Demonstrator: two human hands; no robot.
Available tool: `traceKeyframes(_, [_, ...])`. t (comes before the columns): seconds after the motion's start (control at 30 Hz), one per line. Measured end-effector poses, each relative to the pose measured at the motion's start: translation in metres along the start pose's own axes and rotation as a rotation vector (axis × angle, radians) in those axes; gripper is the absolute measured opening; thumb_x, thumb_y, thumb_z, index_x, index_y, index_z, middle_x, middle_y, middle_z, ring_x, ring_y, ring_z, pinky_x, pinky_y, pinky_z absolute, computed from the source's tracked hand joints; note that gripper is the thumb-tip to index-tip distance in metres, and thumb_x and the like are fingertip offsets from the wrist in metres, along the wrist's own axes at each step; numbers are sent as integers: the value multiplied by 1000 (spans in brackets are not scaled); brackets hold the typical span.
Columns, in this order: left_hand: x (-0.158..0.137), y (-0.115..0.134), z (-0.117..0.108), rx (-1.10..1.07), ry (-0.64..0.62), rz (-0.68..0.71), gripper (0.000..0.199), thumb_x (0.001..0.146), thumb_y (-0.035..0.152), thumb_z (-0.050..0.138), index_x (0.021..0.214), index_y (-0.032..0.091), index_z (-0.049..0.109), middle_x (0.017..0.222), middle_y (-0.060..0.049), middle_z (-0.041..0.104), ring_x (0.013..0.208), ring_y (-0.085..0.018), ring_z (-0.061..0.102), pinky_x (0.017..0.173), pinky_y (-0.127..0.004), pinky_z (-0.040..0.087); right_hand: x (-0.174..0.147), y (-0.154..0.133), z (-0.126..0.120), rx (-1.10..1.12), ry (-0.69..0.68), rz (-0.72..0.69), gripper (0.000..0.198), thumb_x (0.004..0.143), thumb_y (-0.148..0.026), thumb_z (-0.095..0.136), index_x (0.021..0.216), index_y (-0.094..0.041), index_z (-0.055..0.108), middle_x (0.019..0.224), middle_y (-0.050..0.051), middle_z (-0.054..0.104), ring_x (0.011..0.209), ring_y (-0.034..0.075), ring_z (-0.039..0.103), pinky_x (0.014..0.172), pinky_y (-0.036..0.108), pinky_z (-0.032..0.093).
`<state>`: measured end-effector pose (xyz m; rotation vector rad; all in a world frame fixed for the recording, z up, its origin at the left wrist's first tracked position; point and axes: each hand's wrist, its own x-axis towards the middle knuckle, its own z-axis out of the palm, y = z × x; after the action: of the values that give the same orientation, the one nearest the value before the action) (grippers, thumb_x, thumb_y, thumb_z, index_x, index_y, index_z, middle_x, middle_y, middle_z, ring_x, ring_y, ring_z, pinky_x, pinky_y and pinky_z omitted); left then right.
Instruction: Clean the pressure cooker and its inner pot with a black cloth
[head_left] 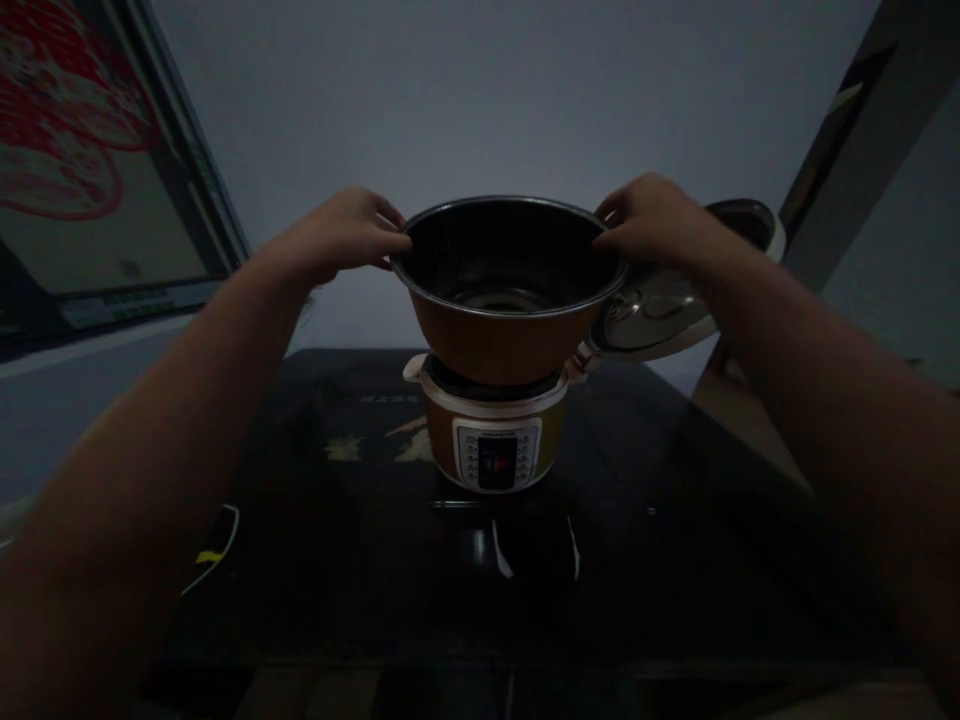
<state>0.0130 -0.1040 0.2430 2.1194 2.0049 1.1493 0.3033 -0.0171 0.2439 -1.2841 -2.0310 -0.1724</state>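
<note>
Pinching the inner pot [498, 338]: left hand [351, 230], ten o'clock; right hand [651, 222], two o'clock; rice cooker [496, 445] beneath, six o'clock.

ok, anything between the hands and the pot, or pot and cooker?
Nothing visible: left hand and right hand hold the pot over the cooker; the open lid is off to the right.

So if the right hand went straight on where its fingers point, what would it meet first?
The pot, which the right hand holds; past that, probably across it toward the left hand, though depth is unclear.
</note>
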Motion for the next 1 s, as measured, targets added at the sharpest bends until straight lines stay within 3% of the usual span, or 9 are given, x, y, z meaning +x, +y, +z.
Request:
traceKeyframes(0.1, [-46, 12, -12, -5, 67, 37, 34, 83, 9, 57, 115, -3, 59, 91, -9, 72, 92, -24, 68, 88, -55, 48, -43, -15, -15, 17, 50, 11, 31, 79, -8, 61, 109, -10, 68, 95, 10, 68, 84, 22, 66, 82, 41, 53])
traceKeyframes(0.23, [-118, 12, -17, -144, 178, 23, 46, 78, 10, 64, 123, 11, 57, 86, -4, 72, 82, -23, 71, 82, -46, 53, -116, -24, -18, 281, 98, 43, 43, 76, -5, 61, 116, -20, 59, 89, 5, 64, 74, 21, 63, 63, 33, 51])
traceKeyframes(0.3, [-158, 7, -16, -194, 223, 13, 44, 72, 18, 71, 115, 19, 61, 83, -2, 72, 77, -23, 72, 73, -38, 56, -156, -26, -17, 325, 149, 7, 34, 80, -17, 61, 112, -27, 58, 95, 5, 64, 80, 22, 63, 66, 35, 50])
traceKeyframes(0.37, [-198, 1, -13, -199, 244, -4, 45, 67, 29, 75, 110, 24, 62, 88, -2, 73, 85, -26, 72, 71, -35, 57, -195, -29, -16, 407, 125, -2, 32, 81, -25, 60, 112, -31, 56, 97, 4, 66, 85, 25, 65, 69, 37, 51])
traceKeyframes(0.5, [-261, -18, 3, -44, 274, -123, 46, 65, 48, 70, 106, 30, 62, 95, -1, 75, 85, -29, 72, 67, -36, 58, -256, -32, 2, 469, 91, 43, 34, 84, -39, 58, 116, -31, 54, 90, 3, 69, 76, 26, 68, 56, 34, 52])
traceKeyframes(0.63, [-291, -49, 32, -93, 210, -195, 44, 69, 49, 70, 107, 28, 63, 101, -4, 75, 94, -30, 72, 69, -34, 58, -286, -33, 42, 548, 8, 55, 29, 89, -36, 53, 116, -26, 54, 98, 5, 72, 85, 22, 72, 63, 30, 57])
traceKeyframes(0.8, [-315, -71, 64, -424, 406, -343, 44, 68, 50, 76, 105, 28, 66, 103, -5, 74, 94, -28, 71, 76, -33, 58, -304, -44, 92, 674, 14, 134, 28, 90, -33, 51, 117, -26, 54, 106, 8, 73, 92, 22, 72, 69, 31, 59])
traceKeyframes(1.0, [-334, -75, 87, -601, 527, -527, 40, 73, 44, 77, 109, 29, 67, 109, -2, 73, 106, -25, 67, 84, -30, 55, -308, -60, 120, 754, -5, 166, 27, 90, -30, 49, 116, -24, 54, 107, 7, 73, 97, 22, 71, 79, 33, 58])
